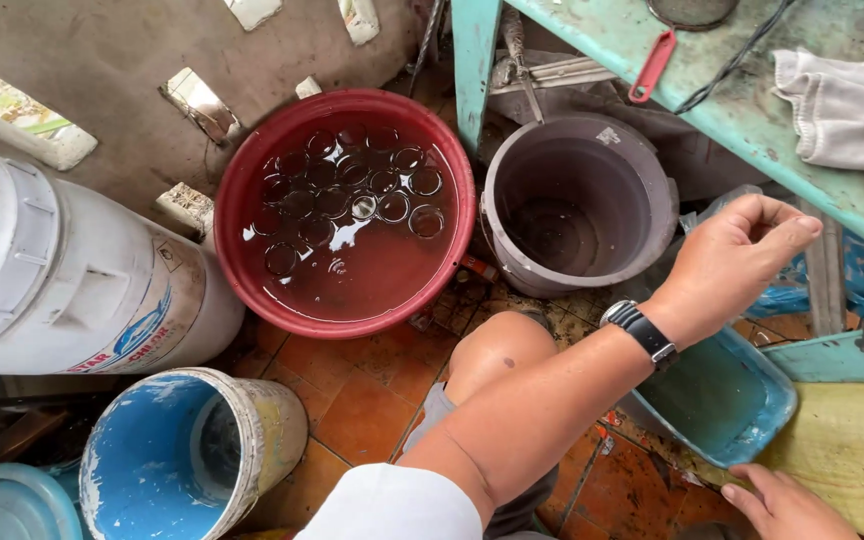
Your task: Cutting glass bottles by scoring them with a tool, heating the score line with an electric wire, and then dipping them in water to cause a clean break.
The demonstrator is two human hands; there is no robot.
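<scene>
Head view: both my hands empty, crouched over the buckets.
Left hand (737,260) hung in air, fingers loosely curled, holding nothing, just right of the empty grey bucket (577,205). Right hand (787,505) lay open beside the teal tray (722,400). Red basin (345,210) held water and submerged jars (352,195).

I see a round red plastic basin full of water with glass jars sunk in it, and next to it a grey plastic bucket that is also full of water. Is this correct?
Not quite. In the head view the round red plastic basin does hold water and sunken glass jars, but the grey plastic bucket beside it is empty: its bare ribbed bottom shows.
</scene>
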